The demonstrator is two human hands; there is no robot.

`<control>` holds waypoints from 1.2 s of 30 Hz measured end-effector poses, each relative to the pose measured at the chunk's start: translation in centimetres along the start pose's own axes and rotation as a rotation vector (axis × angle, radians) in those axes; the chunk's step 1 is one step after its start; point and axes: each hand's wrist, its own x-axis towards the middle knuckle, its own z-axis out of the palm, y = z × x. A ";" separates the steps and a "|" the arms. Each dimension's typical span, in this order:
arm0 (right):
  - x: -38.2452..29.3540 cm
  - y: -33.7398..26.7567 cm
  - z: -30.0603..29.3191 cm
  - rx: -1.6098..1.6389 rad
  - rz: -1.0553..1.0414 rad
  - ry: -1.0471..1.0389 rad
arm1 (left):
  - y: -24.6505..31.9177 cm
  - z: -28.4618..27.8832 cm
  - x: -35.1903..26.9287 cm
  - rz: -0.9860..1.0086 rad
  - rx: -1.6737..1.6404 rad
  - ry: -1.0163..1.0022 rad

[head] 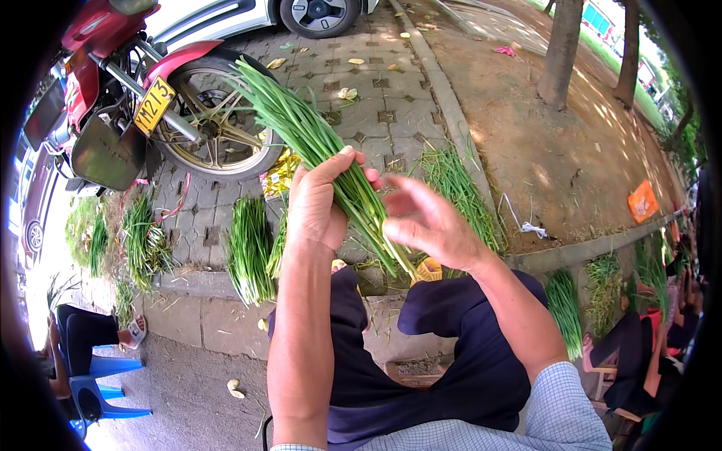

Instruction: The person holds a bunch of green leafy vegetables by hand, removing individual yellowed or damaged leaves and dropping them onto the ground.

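Observation:
My left hand (pixel 321 203) is closed around the middle of a bunch of long green leafy stalks (pixel 299 124), perhaps garlic chives. Their leaf tips point up and to the left, over the motorcycle's front wheel. The pale stem ends hang down between my knees. Beside those lower stems is my right hand (pixel 431 222), slightly blurred, its fingers apart and holding nothing that I can see. A thick sheaf of the same greens (pixel 251 248) lies on the paving left of my forearm. To the right, looser green stalks (pixel 459 194) are spread along the kerb.
A red motorcycle's front wheel (pixel 220 118) stands close ahead, left of centre. Further greens (pixel 141 237) lie at the left, and another bundle (pixel 564 313) at the right. Seated people flank me, one on a blue plastic stool (pixel 93 389). Tree trunks (pixel 561 56) rise from bare soil.

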 end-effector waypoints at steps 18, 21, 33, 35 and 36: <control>0.7 0.1 1.1 -0.141 0.146 0.134 | -1.2 -0.1 -0.2 -0.030 0.174 0.072; 0.7 0.0 0.9 -0.098 0.161 0.119 | -1.3 -0.2 -0.2 -0.018 0.195 0.078; 0.8 -1.1 0.8 0.214 0.077 0.243 | -1.2 -0.1 -0.3 -0.021 0.229 0.098; 1.0 -0.9 0.5 0.322 0.065 0.267 | -1.3 -0.2 -0.2 -0.001 0.235 0.109; 1.1 -0.8 0.2 0.375 0.064 0.278 | -1.4 -0.2 -0.2 0.008 0.238 0.114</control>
